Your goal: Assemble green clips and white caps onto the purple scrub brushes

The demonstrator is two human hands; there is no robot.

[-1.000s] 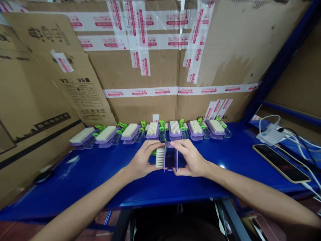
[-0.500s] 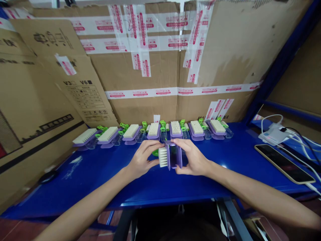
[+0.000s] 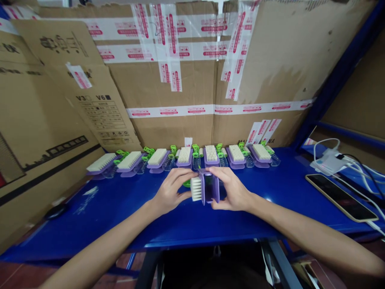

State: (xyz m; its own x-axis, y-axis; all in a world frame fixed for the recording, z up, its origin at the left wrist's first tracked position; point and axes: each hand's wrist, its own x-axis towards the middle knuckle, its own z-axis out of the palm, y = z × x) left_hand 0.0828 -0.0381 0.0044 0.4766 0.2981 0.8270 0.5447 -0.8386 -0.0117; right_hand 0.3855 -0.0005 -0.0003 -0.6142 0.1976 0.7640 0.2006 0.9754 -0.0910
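Purple brush [image 3: 203, 188] sits between left hand [image 3: 171, 190] and right hand [image 3: 231, 189].

Taped cardboard [image 3: 198, 84] and blue bench [image 3: 186, 228] suggest a workshop.

Brown cardboard [image 3: 270, 72] is standing behind the blue counter [image 3: 114, 200], with red-printed white tape [image 3: 168, 111] running across it. On the right, a phone [image 3: 341, 197] is lying screen up near a white charger [image 3: 327, 161], and cables [image 3: 362, 173] are trailing beside them.
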